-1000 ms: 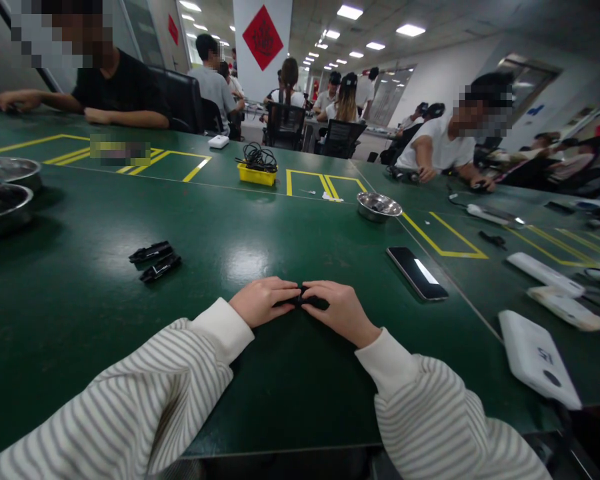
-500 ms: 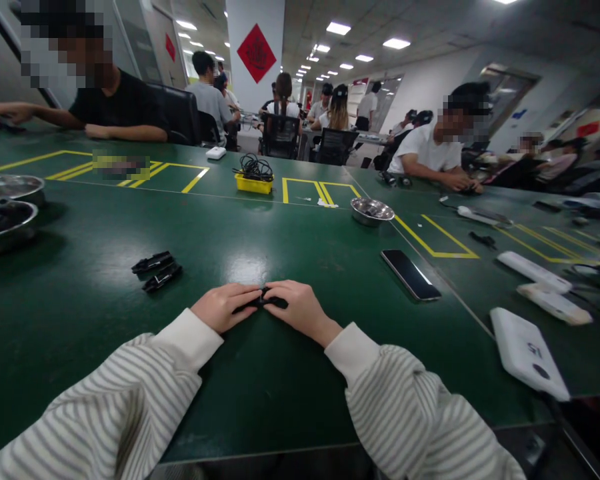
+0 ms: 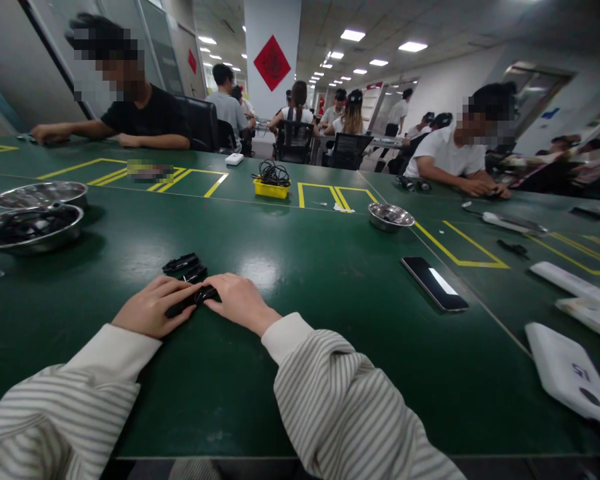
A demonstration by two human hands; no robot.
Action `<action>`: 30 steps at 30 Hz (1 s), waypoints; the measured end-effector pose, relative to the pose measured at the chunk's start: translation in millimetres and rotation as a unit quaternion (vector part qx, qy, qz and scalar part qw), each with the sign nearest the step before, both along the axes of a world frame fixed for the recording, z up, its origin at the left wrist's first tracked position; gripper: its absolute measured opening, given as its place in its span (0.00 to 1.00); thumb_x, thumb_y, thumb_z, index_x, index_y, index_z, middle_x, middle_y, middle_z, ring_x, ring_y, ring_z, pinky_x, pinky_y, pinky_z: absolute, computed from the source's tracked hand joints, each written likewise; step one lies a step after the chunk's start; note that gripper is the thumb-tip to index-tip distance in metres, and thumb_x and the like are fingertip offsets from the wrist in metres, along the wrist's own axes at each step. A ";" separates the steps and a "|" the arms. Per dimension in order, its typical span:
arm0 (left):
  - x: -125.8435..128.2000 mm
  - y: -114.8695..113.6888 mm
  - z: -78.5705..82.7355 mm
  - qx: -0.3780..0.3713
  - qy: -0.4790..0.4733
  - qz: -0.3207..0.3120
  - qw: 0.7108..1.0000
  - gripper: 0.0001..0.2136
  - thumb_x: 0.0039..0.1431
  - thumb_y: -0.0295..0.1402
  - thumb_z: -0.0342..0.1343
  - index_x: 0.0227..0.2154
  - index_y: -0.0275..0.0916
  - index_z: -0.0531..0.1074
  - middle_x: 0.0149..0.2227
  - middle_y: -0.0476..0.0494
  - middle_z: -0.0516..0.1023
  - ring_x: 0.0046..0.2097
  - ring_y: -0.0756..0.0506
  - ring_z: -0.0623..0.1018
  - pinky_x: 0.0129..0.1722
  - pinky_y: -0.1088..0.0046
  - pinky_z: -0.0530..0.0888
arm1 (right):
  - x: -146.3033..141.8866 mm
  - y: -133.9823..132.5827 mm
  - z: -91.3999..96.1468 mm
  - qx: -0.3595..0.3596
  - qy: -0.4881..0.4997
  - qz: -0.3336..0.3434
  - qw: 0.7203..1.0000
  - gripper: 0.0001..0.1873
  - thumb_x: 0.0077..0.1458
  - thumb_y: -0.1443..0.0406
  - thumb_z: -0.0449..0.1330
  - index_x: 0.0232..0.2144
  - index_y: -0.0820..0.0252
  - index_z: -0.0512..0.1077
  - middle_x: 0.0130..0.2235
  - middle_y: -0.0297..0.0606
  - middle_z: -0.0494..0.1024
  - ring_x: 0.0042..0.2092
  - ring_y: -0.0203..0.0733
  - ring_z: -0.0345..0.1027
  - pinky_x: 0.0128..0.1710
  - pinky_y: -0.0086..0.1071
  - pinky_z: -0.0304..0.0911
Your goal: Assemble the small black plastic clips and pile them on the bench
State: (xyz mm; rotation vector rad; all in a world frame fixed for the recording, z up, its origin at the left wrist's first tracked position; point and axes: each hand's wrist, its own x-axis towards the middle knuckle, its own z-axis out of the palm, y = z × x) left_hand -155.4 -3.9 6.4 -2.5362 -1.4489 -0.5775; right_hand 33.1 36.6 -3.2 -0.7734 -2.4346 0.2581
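Observation:
My left hand [image 3: 153,305] is closed around the left end of a slim black piece [image 3: 181,308], low over the green table [image 3: 300,373]. My right hand [image 3: 237,300] pinches its right end between thumb and fingers. The piece looks like a folded, bundled cable, though the fingers cover much of it. Just beyond my hands lie two similar glossy black bundles [image 3: 181,262], side by side. The nearer one is partly hidden behind my fingers.
Two metal bowls [image 3: 73,223] stand at the left, the nearer holding black cables. A small metal bowl [image 3: 391,217], a yellow bin [image 3: 271,191] of cables and a phone [image 3: 434,283] lie beyond. White power banks [image 3: 573,373] line the right. Co-workers sit across the table.
Both hands have moved left with the black bundle, close to the two lying bundles. The camera view has turned slightly left.

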 end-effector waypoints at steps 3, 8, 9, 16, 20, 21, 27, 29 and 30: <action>-3.4 0.5 3.7 -0.004 0.028 0.031 0.999 0.16 0.53 0.38 0.47 0.44 0.44 0.68 0.36 0.45 0.74 0.39 0.43 0.68 0.39 0.64 0.70 | 3.0 -0.4 1.9 -0.005 0.029 -0.003 1.000 0.16 0.50 0.64 0.54 0.43 0.63 0.63 0.43 0.40 0.70 0.47 0.39 0.61 0.46 0.30 0.58; -13.5 3.2 2.4 0.008 0.048 0.075 0.996 0.15 0.52 0.39 0.46 0.41 0.41 0.69 0.36 0.45 0.73 0.39 0.43 0.67 0.42 0.64 0.68 | 17.5 -3.4 5.1 -0.025 0.038 0.002 0.999 0.16 0.50 0.64 0.54 0.43 0.61 0.63 0.44 0.39 0.70 0.48 0.38 0.59 0.48 0.31 0.56; -15.3 4.1 1.5 0.016 0.052 0.085 0.995 0.16 0.52 0.39 0.45 0.41 0.41 0.69 0.37 0.45 0.73 0.40 0.43 0.67 0.42 0.64 0.68 | 21.4 -4.1 5.5 -0.027 0.036 0.005 0.999 0.16 0.51 0.64 0.53 0.43 0.61 0.63 0.44 0.39 0.70 0.48 0.38 0.59 0.48 0.31 0.56; -15.5 14.7 4.6 0.016 0.064 0.159 0.985 0.21 0.54 0.44 0.42 0.47 0.36 0.63 0.49 0.42 0.66 0.47 0.40 0.65 0.47 0.61 0.64 | 64.0 -6.1 5.4 -0.027 0.030 -0.001 0.999 0.14 0.51 0.66 0.53 0.42 0.61 0.65 0.41 0.40 0.71 0.46 0.38 0.61 0.47 0.33 0.57; -7.5 25.4 9.9 -0.060 0.058 0.172 0.982 0.26 0.58 0.45 0.36 0.49 0.29 0.61 0.50 0.36 0.65 0.50 0.39 0.64 0.48 0.61 0.62 | 97.0 -6.5 5.9 -0.023 0.027 -0.030 0.999 0.13 0.51 0.67 0.52 0.41 0.62 0.66 0.40 0.40 0.72 0.45 0.38 0.62 0.46 0.33 0.57; -3.8 29.1 11.0 -0.076 0.055 0.173 0.980 0.27 0.58 0.46 0.35 0.49 0.29 0.61 0.50 0.35 0.65 0.51 0.39 0.65 0.49 0.62 0.62 | 105.0 -6.7 6.0 -0.023 0.026 -0.039 0.999 0.13 0.51 0.67 0.53 0.40 0.63 0.66 0.40 0.41 0.72 0.44 0.38 0.62 0.46 0.33 0.58; 44.2 54.9 11.6 -0.089 0.053 0.140 0.985 0.30 0.54 0.51 0.37 0.48 0.31 0.63 0.50 0.33 0.65 0.51 0.38 0.65 0.49 0.61 0.61 | 143.7 -10.6 9.6 -0.038 0.021 -0.089 0.995 0.12 0.50 0.67 0.53 0.39 0.63 0.67 0.39 0.41 0.72 0.43 0.39 0.63 0.43 0.33 0.60; 68.8 58.7 9.6 -0.079 0.056 0.096 0.991 0.30 0.53 0.52 0.38 0.49 0.31 0.62 0.51 0.33 0.65 0.51 0.38 0.65 0.50 0.59 0.60 | 152.1 -12.4 12.0 -0.044 0.023 -0.099 0.994 0.12 0.50 0.68 0.53 0.39 0.62 0.67 0.39 0.40 0.72 0.42 0.38 0.63 0.42 0.33 0.61; 81.7 58.6 8.4 -0.071 0.053 0.075 0.993 0.31 0.52 0.52 0.39 0.50 0.32 0.62 0.51 0.33 0.64 0.52 0.38 0.65 0.51 0.57 0.58 | 155.5 -13.1 13.1 -0.047 0.025 -0.102 0.993 0.12 0.50 0.68 0.53 0.39 0.62 0.67 0.39 0.40 0.72 0.42 0.38 0.63 0.42 0.32 0.61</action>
